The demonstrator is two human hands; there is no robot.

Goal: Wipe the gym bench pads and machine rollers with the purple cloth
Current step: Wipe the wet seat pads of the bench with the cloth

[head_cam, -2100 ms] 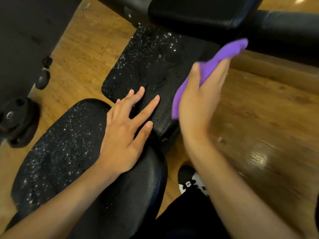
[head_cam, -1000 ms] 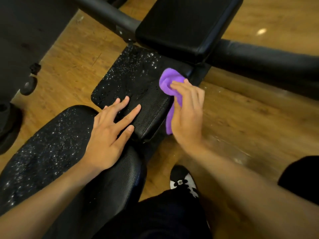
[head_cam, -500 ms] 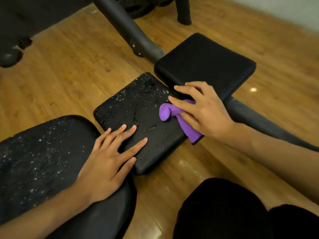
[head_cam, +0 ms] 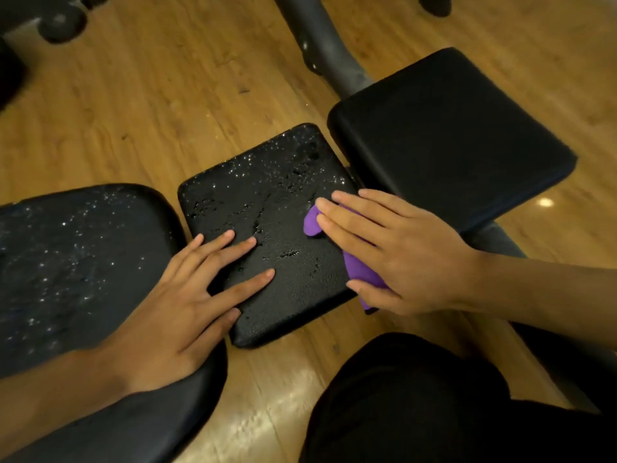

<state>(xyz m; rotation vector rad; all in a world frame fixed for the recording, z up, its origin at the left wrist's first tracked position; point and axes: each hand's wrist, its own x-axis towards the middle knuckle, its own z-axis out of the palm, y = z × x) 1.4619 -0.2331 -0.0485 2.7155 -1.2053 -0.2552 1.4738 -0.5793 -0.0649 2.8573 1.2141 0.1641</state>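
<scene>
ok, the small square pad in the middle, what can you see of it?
The middle pad is black and squarish with rounded corners, and its cover looks like grained leather. Droplets bead over most of its top, densest toward the far corner. It lies flat between a rounded pad, also wet, and a droplet-free pad. The left hand rests flat on its near-left part with fingers spread. The right hand presses the purple cloth onto its right edge.
</scene>
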